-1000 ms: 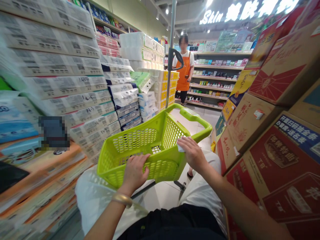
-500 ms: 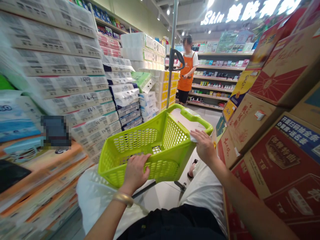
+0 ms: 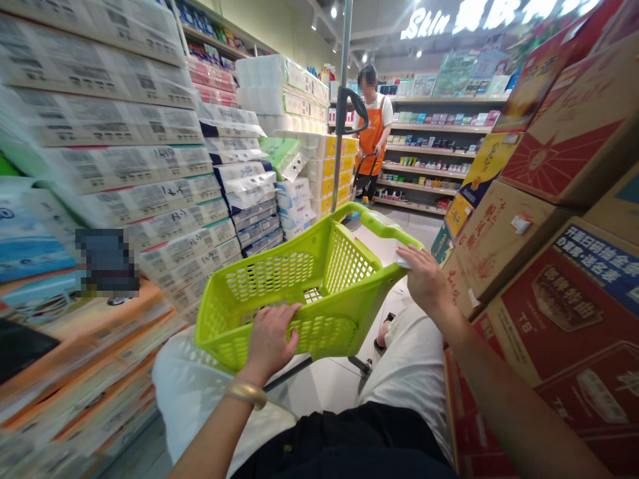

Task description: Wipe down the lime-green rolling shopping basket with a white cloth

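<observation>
A lime-green shopping cart [image 3: 299, 299] with perforated basket walls stands right before me, its basket holding nothing I can see. My left hand [image 3: 272, 336] is closed over the near rim, fingers inside and thumb outside. At the right end of the same rim, close to the push handle [image 3: 387, 226], my right hand [image 3: 426, 276] presses a small white cloth or tissue [image 3: 402, 258] onto the plastic. Most of that white piece is hidden under the fingers. A gold bangle [image 3: 246, 394] circles my left wrist.
Stacked paper packs [image 3: 124, 120] rise on the left and cartons [image 3: 564, 299] on the right. Behind the cart stands a metal pole [image 3: 342, 133] with a dark hook-shaped handle. Farther back, a person in an orange apron [image 3: 370, 140] grips a dark handle before shelves.
My right hand has slid right along the rim toward the handle, taking the white piece with it. My left hand stays put. The aproned person now leans down over a dark handle.
</observation>
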Tool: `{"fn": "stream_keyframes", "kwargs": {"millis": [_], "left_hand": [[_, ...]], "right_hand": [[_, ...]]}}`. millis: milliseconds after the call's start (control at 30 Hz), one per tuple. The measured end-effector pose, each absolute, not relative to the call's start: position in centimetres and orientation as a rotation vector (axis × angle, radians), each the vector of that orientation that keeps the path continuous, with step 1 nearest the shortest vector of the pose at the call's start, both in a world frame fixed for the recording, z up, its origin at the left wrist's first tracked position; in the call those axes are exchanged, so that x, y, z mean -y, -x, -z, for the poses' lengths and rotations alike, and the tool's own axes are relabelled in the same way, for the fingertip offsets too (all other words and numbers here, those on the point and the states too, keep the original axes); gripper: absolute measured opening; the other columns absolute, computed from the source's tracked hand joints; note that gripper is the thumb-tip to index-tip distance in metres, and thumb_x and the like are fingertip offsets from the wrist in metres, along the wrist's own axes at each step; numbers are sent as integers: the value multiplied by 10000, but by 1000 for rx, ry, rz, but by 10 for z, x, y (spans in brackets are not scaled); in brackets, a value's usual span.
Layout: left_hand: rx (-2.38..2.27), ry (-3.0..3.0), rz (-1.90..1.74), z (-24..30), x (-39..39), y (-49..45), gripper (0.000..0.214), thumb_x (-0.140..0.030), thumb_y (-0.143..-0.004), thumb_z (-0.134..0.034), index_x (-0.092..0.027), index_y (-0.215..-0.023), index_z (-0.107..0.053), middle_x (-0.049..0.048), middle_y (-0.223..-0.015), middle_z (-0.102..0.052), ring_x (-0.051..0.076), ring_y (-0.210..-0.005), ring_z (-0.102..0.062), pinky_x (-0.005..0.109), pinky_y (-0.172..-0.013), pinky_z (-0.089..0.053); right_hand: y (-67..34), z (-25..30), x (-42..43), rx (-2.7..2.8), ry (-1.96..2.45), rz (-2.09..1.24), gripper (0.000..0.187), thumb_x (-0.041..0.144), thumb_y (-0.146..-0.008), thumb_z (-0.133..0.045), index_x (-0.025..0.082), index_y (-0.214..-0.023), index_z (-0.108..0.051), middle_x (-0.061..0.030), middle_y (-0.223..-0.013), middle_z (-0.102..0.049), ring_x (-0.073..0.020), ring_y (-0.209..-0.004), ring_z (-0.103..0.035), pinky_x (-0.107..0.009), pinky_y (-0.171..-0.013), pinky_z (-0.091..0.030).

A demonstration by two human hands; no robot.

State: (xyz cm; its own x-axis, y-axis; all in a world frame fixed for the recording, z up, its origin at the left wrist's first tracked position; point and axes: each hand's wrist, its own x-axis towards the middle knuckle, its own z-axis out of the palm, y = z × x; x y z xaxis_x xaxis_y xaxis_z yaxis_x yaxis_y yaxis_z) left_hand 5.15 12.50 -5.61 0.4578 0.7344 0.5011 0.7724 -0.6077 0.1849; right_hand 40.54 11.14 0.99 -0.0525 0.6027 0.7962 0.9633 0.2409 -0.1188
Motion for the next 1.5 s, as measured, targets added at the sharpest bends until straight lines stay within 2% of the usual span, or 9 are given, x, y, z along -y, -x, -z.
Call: {"fn": "stream_keyframes", "kwargs": {"millis": [133, 233, 333, 633, 900, 1233, 1500], "left_hand": [[1349, 2621, 863, 57, -126, -52, 440, -171, -774, -501, -192, -1206, -582, 82, -1046, -699, 271, -994, -630, 438, -936, -398], [1350, 2619, 856, 58, -126, -50, 439, -172, -774, -503, -199, -1206, -580, 78, -1048, -701, 267, -977, -631, 438, -933, -404], [1353, 2621, 846, 58, -126, -49, 438, -172, -777, -500, -197, -1207, -582, 82, -1059, -700, 271, -977, -630, 445, -933, -409], [1345, 2619, 867, 58, -125, -49, 452, -167, -769, -509, -202, -1213, -589, 80, -1037, -703, 270, -974, -632, 441, -935, -406], [1348, 2627, 865, 58, -125, -48, 452, -159, -767, -502, -192, -1210, -588, 84, -1050, -700, 272, -988, -633, 449, -936, -411], [1342, 2623, 886, 60, -126, -47, 463, -157, -763, -512, -214, -1216, -588, 85, -1054, -700, 269, -976, -630, 447, -935, -411], [1338, 2618, 894, 61, -126, -47, 461, -151, -765, -510, -201, -1217, -587, 83, -1053, -700, 273, -989, -634, 451, -942, -406]], "right_hand": [[-384, 0, -112, 1765, 1429, 584, 497, -22, -778, -420, 158, -1160, -682, -112, -1232, -703, -261, -1211, -618, -499, -1101, -436], [-343, 18, -108, 1949, 1315, 500, 546, -30, -787, -417, 205, -1216, -660, -70, -1263, -693, -228, -1232, -605, -475, -1125, -419], [-321, 26, -103, 2058, 1242, 438, 534, -17, -809, -429, 212, -1238, -650, -71, -1282, -682, -221, -1243, -600, -462, -1121, -430], [-396, -4, -112, 1731, 1457, 564, 507, 3, -791, -425, 190, -1192, -672, -96, -1224, -707, -264, -1216, -615, -513, -1109, -427], [-326, 23, -103, 2033, 1272, 451, 540, -11, -805, -420, 213, -1238, -652, -64, -1272, -688, -230, -1238, -602, -474, -1115, -438], [-398, -5, -115, 1730, 1459, 590, 508, -19, -765, -418, 177, -1150, -684, -111, -1201, -716, -269, -1194, -633, -521, -1090, -444], [-332, 21, -107, 2017, 1272, 470, 523, -12, -808, -418, 208, -1214, -662, -64, -1262, -693, -230, -1233, -608, -462, -1103, -452]]}}
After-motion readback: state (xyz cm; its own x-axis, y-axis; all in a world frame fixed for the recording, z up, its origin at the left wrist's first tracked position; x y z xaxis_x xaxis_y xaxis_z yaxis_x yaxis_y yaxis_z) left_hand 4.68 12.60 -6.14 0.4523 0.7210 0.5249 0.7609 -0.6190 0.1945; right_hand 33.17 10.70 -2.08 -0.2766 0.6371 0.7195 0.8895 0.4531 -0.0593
